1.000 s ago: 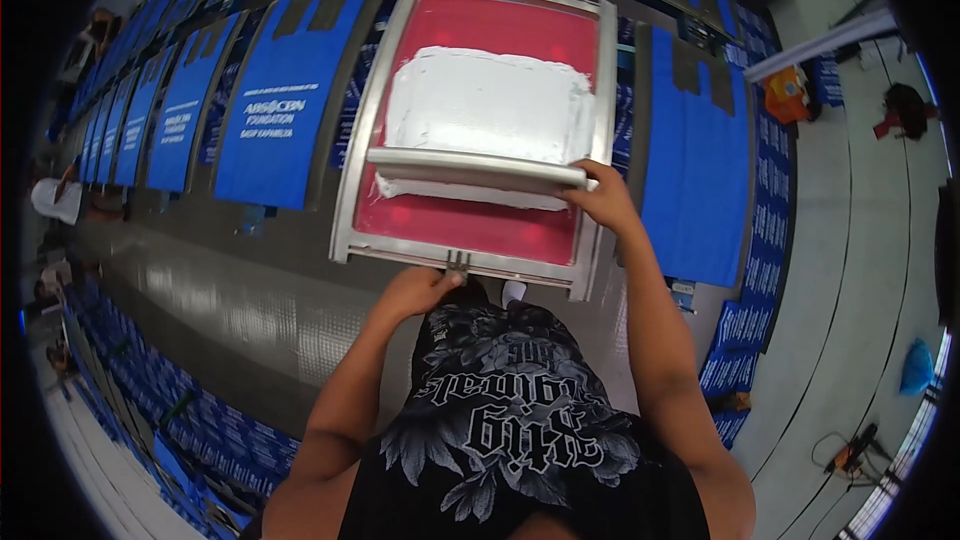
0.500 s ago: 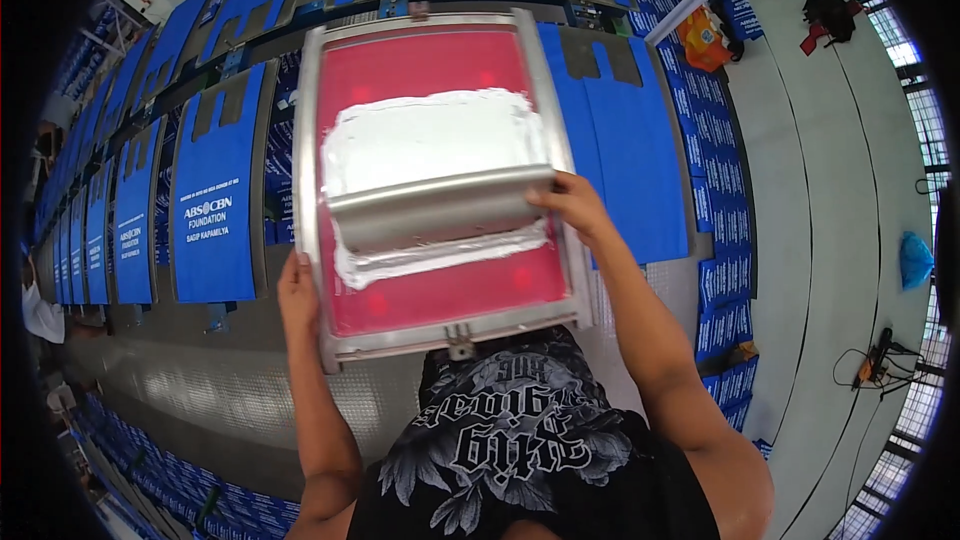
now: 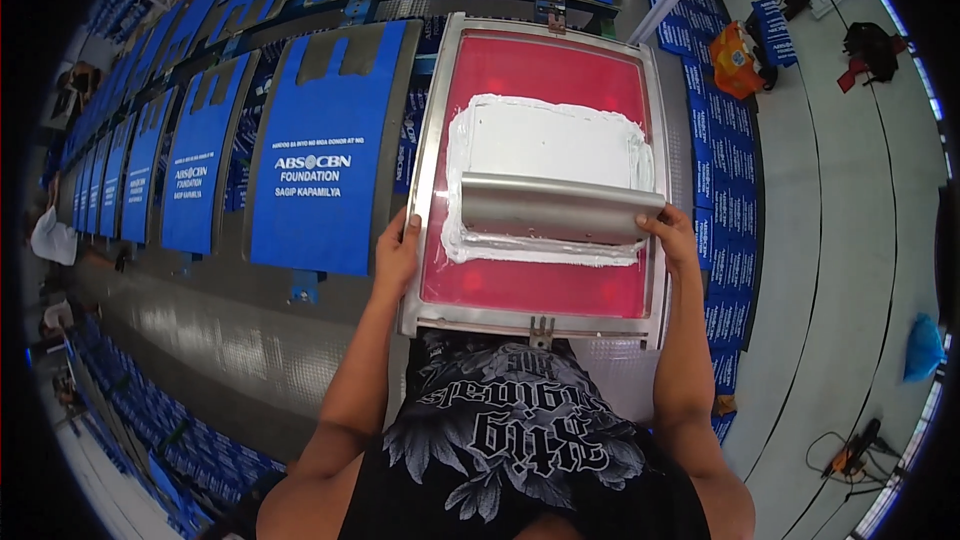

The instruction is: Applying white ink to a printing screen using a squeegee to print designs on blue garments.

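We see the metal-railed frame [image 3: 432,160] directly before the torso, right of the nearest blue fabric panel [image 3: 310,230]; what supports it underneath is hidden. The left hand [image 3: 397,258] is closed on the frame's left edge, below its middle, thumb uppermost; its other fingers are partly concealed. The right hand [image 3: 678,240] pinches the right end of the metal squeegee [image 3: 560,212] beside the frame's right edge; whether it also grips that rail, we cannot tell. The squeegee lies crosswise over white paste [image 3: 545,140] on red mesh [image 3: 545,65]. We judge the frame stiff and rather heavy, best held by opposite side rails; the mesh delicate; the squeegee rigid but slippery where coated, best taken at its dry ends.
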Motion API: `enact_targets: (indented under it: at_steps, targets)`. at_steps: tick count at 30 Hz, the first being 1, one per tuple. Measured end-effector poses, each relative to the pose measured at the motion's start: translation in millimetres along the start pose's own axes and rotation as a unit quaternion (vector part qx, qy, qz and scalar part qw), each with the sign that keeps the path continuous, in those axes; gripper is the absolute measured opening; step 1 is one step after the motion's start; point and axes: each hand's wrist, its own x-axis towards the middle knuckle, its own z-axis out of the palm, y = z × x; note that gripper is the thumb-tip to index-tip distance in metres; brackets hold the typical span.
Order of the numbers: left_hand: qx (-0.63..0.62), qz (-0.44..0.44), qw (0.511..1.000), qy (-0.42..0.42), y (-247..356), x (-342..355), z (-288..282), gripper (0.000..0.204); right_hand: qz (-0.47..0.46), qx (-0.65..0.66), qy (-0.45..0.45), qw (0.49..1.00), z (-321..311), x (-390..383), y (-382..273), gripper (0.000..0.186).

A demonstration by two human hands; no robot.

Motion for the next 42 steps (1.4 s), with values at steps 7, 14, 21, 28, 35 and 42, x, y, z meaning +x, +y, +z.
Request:
enact_targets:
  at_steps: [7, 14, 21, 28, 35, 42]
  targets:
    - [0.054, -0.020, 0.997, 0.053, -14.3, 11.2, 19.1, 0.050, -0.004, -0.069, -0.019, 0.997, -16.1, 34.4, 9.7, 0.046]
    - [0.009, -0.027, 0.999, 0.047, -29.8, 20.7, 20.6, 0.056, -0.015, -0.029, -0.040, 0.999, -13.6, 34.0, 34.2, 0.036]
    - [0.052, -0.016, 0.997, 0.048, -36.8, 17.9, 23.1, 0.057, -0.016, -0.032, -0.026, 0.999, -15.0, 32.6, 36.5, 0.036]
    - [0.152, 0.043, 0.985, 0.065, -46.8, 26.3, 17.1, 0.058, -0.005, -0.111, -0.047, 0.993, -11.1, 30.9, 30.6, 0.040]
    - [0.332, 0.332, 0.881, -0.061, 61.1, -25.1, 53.5, 0.044, -0.147, -0.575, -0.102, 0.798, 9.2, -40.3, -6.2, 0.041]
    - [0.473, 0.280, 0.821, -0.151, 101.7, 48.4, 80.6, 0.032, -0.247, -0.533, -0.071, 0.806, 13.0, 21.4, -54.3, 0.034]
